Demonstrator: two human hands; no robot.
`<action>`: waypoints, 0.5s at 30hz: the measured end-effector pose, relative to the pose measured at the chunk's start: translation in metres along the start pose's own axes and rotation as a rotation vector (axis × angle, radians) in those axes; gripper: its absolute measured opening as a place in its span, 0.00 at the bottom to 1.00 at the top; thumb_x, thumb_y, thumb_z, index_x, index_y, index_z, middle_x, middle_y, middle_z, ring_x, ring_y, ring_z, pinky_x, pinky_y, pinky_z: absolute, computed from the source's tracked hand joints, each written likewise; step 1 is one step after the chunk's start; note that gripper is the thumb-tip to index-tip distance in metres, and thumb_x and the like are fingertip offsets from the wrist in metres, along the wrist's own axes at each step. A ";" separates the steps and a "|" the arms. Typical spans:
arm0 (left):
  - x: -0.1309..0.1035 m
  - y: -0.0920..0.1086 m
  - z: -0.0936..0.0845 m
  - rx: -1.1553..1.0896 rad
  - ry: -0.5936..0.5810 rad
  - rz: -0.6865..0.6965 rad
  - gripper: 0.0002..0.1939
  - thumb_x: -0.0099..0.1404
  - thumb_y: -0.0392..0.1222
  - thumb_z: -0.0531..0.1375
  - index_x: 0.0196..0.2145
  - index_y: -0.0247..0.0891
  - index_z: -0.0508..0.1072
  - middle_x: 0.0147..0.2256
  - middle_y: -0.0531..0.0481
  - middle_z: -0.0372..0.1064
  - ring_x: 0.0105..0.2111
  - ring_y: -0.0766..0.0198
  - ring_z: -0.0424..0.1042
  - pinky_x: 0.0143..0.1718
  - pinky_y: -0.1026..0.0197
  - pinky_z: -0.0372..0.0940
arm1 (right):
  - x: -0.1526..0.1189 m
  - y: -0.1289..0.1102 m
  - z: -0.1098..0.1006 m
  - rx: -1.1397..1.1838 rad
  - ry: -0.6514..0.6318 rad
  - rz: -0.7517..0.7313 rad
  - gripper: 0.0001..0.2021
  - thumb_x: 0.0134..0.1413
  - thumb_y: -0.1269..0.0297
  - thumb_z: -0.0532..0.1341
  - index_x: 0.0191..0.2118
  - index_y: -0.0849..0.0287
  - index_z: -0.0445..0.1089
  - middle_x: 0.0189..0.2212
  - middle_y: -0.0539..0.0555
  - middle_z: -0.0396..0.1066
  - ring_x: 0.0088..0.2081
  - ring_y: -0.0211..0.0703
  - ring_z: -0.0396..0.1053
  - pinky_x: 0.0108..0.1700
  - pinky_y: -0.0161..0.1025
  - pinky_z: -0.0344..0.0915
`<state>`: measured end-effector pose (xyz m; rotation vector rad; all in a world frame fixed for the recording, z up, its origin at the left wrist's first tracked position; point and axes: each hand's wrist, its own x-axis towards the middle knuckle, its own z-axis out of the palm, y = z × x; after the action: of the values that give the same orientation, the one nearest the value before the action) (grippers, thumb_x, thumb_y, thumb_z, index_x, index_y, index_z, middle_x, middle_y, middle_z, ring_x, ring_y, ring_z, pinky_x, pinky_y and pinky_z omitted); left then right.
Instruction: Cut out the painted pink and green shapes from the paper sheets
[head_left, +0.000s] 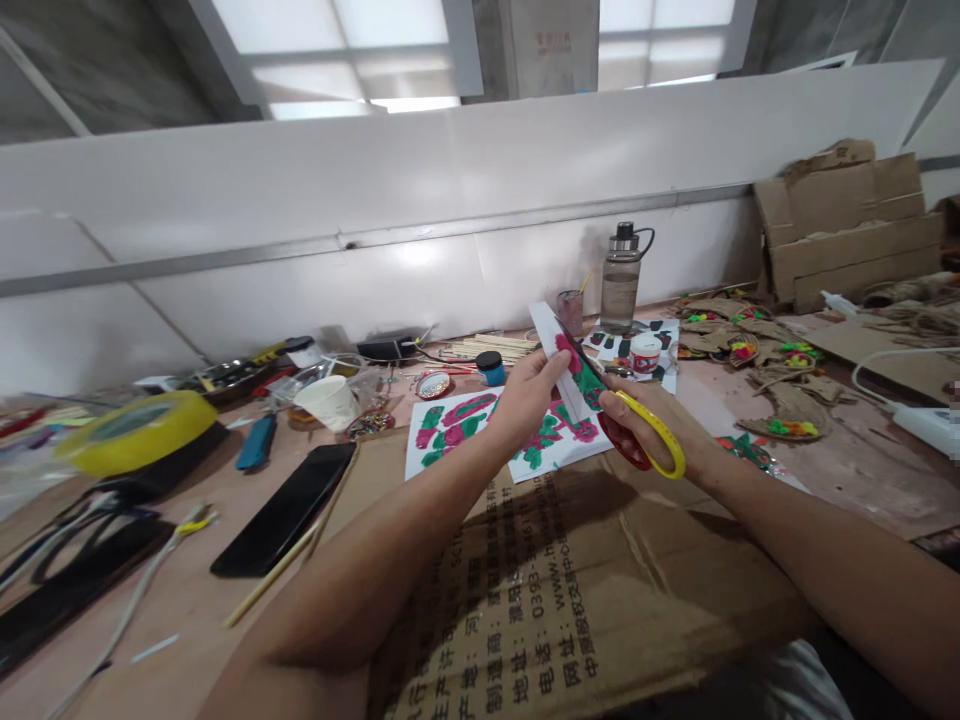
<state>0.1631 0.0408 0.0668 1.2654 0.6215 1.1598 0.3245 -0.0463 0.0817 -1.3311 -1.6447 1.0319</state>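
Observation:
My left hand (pixel 534 390) pinches a piece of white paper (pixel 547 330) painted with pink and green shapes, held up off the table. In my right hand (pixel 637 395) is a pair of scissors (pixel 651 425) with yellow and red handles; its dark blades lie along the painted paper. Beneath my hands, painted sheets (pixel 454 425) with pink and green patterns rest on a flattened cardboard piece (pixel 525 580) printed with dark characters. Whether the blades are closed is hard to see.
A black phone (pixel 285 510) and a thin wooden stick (pixel 274 575) lie at left, near yellow tape (pixel 139 430) and a paper cup (pixel 330 403). Behind stand a blue paint jar (pixel 491 370), a white tub (pixel 645 353) and a water bottle (pixel 621 285). Decorated cardboard pieces (pixel 795 415) lie right.

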 end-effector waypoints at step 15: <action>-0.001 0.005 0.002 -0.075 0.023 -0.030 0.21 0.52 0.56 0.75 0.29 0.39 0.74 0.25 0.51 0.74 0.26 0.58 0.76 0.30 0.58 0.71 | 0.000 0.000 0.000 -0.048 0.027 -0.056 0.34 0.54 0.18 0.53 0.32 0.50 0.57 0.16 0.47 0.60 0.15 0.40 0.57 0.18 0.39 0.57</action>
<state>0.1630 0.0387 0.0720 1.1773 0.6062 1.1641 0.3245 -0.0468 0.0821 -1.3169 -1.6863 0.9433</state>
